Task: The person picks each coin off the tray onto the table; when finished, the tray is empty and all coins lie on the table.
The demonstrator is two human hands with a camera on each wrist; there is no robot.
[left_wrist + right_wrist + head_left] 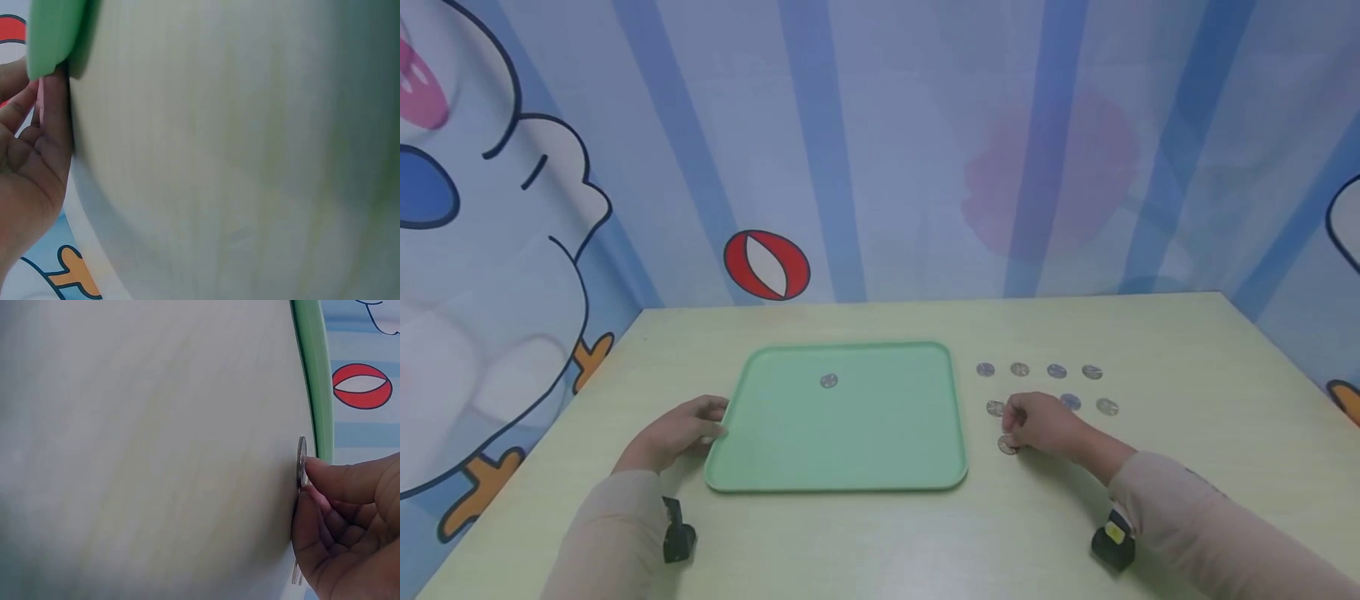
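My right hand [1043,423] is low over the table at the right of the tray, fingers curled. Its thumb and fingertip pinch at a silver coin [302,462], which stays nearly flat against the tabletop. My left hand [681,429] grips the left rim of a light green rectangular tray [835,487]. In the left wrist view, a finger reaches under the edge of the tray [53,37]. One coin [828,381] lies inside the tray toward its far side. Part of the table behind my right hand is hidden.
A row of several coins [1057,371] lies on the pale wooden table [880,550] right of the tray. Nearer coins include one [995,408] beside my right fingers and another [1107,407] farther right. A striped blue cartoon cloth [910,167] hangs behind the table.
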